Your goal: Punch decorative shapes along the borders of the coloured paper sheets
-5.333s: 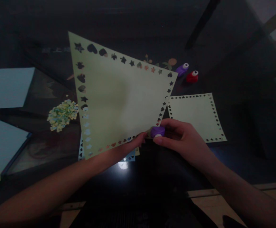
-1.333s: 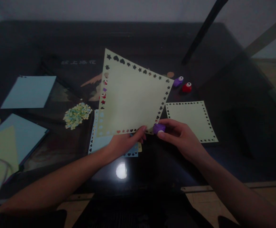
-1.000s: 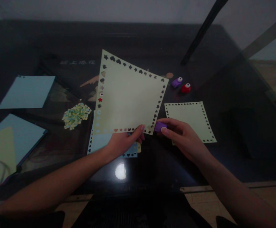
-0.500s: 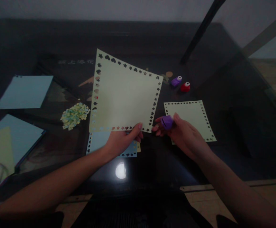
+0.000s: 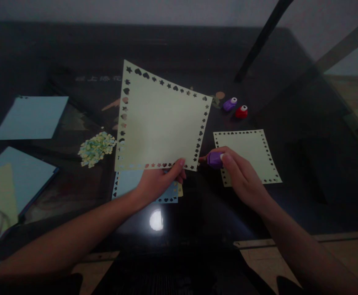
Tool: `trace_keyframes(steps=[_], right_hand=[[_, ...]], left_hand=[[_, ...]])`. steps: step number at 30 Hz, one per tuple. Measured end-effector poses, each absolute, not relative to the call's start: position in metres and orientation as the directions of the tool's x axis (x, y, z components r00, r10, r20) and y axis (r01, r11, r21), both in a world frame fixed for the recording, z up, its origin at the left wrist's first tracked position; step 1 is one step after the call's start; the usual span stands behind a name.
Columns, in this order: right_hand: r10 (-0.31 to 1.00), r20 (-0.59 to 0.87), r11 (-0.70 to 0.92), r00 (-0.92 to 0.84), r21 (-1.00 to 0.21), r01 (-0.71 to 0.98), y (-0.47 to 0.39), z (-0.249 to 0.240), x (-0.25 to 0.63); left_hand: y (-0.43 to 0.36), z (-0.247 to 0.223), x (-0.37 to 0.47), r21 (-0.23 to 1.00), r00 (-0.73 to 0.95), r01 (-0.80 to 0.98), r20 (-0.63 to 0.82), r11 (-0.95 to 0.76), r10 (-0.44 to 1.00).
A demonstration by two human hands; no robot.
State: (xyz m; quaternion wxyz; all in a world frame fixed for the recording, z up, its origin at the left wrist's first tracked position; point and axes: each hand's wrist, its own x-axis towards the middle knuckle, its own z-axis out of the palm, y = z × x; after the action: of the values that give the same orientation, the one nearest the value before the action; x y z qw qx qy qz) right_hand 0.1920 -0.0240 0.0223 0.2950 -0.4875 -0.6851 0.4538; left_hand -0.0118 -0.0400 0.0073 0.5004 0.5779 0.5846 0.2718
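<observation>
A pale yellow-green sheet of paper (image 5: 165, 123), its edges lined with punched stars, hearts and leaf-like holes, is pinched at the bottom edge by my left hand (image 5: 163, 180), thumb in front. It is held tilted above the table. My right hand (image 5: 243, 172) grips a purple craft punch (image 5: 215, 159), thumb on its white button, close to the sheet's lower right corner. Beneath my right hand lies a second pale green sheet (image 5: 252, 157) with punched edges. Under the raised sheet is a blue sheet (image 5: 129, 184) with a punched border, partly hidden.
A purple punch (image 5: 229, 104) and a red punch (image 5: 242, 112) stand at the back right. A heap of paper bits (image 5: 96, 149) lies left of the raised sheet. Blue paper (image 5: 31, 119) and a stack of sheets (image 5: 28, 170) are on the left of the dark glossy table (image 5: 197, 221).
My right hand has turned the purple punch and closed its thumb over the button end. The left hand and its sheet have hardly moved.
</observation>
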Motion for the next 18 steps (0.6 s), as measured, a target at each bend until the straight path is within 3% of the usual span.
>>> trace_keyframes(steps=[18], right_hand=[[0.908,-0.107,0.097,-0.405,-0.887,0.451,-0.0213,0.0198,0.1964]], left_hand=[[-0.0394,0.0088,-0.0115,0.905,0.168,0.377,-0.277,0.198,0.946]])
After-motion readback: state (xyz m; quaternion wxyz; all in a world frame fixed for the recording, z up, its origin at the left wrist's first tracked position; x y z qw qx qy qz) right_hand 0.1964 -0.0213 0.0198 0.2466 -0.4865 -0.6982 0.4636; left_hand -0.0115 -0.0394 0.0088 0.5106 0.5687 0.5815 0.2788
